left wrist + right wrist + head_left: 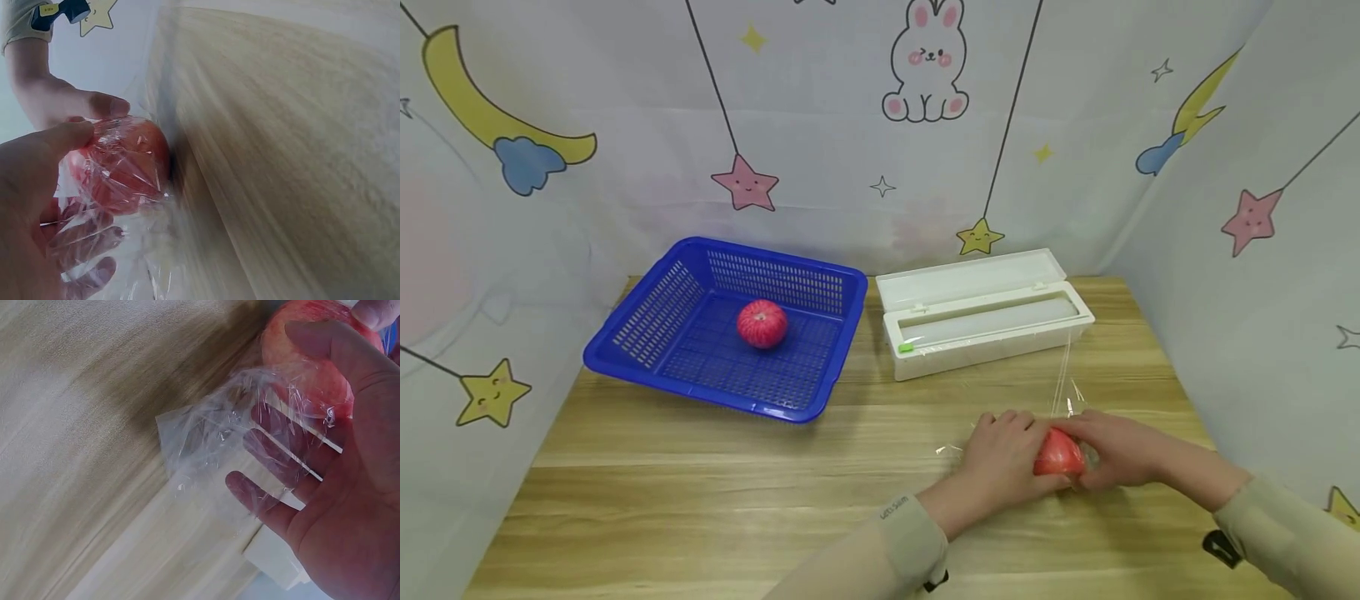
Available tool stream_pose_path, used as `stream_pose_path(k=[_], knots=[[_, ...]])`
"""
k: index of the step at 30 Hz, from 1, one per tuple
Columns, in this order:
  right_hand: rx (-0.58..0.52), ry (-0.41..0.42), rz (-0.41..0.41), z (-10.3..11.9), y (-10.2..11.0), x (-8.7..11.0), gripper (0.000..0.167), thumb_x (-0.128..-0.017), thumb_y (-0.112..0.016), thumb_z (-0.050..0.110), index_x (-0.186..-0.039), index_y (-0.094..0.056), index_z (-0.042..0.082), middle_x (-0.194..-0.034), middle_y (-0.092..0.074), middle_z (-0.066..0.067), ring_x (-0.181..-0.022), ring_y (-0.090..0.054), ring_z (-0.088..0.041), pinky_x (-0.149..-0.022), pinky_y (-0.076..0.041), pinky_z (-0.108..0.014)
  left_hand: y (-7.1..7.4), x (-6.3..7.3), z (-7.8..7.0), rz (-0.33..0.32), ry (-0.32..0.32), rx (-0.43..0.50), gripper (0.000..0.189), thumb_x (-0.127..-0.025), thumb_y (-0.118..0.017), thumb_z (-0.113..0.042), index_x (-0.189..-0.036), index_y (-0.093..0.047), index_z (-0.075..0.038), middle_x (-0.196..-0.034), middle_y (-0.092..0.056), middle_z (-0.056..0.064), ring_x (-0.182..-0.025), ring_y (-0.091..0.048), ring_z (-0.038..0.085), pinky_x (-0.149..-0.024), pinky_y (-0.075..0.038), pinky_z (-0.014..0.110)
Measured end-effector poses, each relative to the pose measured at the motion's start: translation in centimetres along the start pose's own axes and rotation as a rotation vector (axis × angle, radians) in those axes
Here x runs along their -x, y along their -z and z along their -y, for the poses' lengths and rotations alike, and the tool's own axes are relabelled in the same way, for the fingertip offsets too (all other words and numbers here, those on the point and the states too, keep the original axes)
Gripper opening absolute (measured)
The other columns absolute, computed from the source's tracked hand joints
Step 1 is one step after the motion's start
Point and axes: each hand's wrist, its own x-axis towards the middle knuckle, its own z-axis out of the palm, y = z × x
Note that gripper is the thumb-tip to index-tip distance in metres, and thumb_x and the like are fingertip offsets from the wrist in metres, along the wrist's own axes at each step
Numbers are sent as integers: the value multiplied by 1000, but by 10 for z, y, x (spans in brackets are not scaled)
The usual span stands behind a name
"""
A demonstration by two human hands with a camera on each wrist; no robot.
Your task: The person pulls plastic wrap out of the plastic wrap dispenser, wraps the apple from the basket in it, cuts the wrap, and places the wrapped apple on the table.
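Observation:
Near the front right of the table, a red apple [1060, 454] sits between both hands, wrapped loosely in clear plastic film [206, 434]. My left hand [1006, 457] holds it from the left, thumb on its near side. From the right, my right hand [1123, 448] holds it with thumb and forefinger around it. Seen in the right wrist view, the other right fingers [269, 503] spread behind the film. Film also lies over the left fingers in the left wrist view, where the apple [128, 165] shows creased film across it.
Behind the hands stands a white film dispenser box [992, 346], lid raised, with a roll inside and a green slider [906, 347]. At left is a blue plastic basket [700, 387] holding another red apple [762, 324]. Patterned curtains [827, 125] border the wooden table [700, 500].

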Motion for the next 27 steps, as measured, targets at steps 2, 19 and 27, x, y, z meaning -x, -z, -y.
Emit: stream_pose_path(k=[2, 19, 27], knots=[[-19, -8, 5, -1, 0, -1, 77, -77, -90, 37, -144, -64, 9, -124, -73, 2, -106, -67, -18, -91, -59, -46, -1, 0, 3, -13, -5, 22, 68, -90, -66, -78, -140, -65, -32, -119, -66, -13, -112, -62, 7, -89, -48, 29], [173, 83, -397, 8, -20, 10, 91, -66, -100, 28, -145, -59, 9, -132, -68, -6, -119, -66, -32, -92, -58, -53, -8, -17, 33, 16, 78, 367, 34, -96, -69, -61, -98, -75, -28, -79, -63, -19, -70, -55, -1, -63, -41, 17], [159, 83, -451, 3, -30, 6, 90, -65, -101, 28, -143, -59, 10, -128, -70, -4, -114, -67, -30, -91, -57, -55, -5, -23, 35, 14, 104, 349, 43, -100, -62, -65, -84, -67, -26, -70, -58, -16, -67, -54, 3, -59, -39, 20]])
